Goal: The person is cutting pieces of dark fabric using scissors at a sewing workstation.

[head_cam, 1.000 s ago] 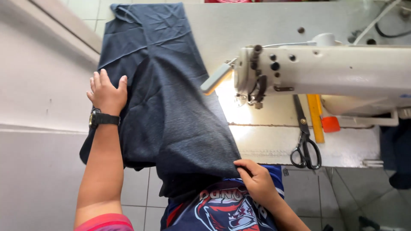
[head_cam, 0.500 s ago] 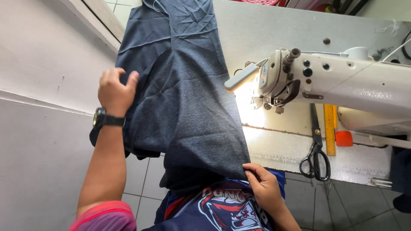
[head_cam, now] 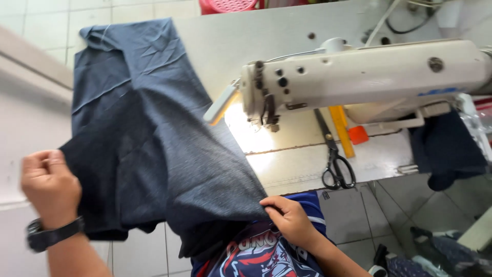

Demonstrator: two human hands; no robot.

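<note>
Here, tiled floor (head_cam: 46, 15) surrounds the pale sewing table (head_cam: 220, 41).

A dark grey cloth (head_cam: 154, 149) lay over the left end of the worktop (head_cam: 287, 31) and hung past its near edge. The left hand (head_cam: 50, 185) gripped the cloth's left side; the right hand (head_cam: 292, 220) pinched its lower corner. A sewing machine (head_cam: 359, 77) stood at the right, scissors (head_cam: 335, 166) near the near edge.
</note>
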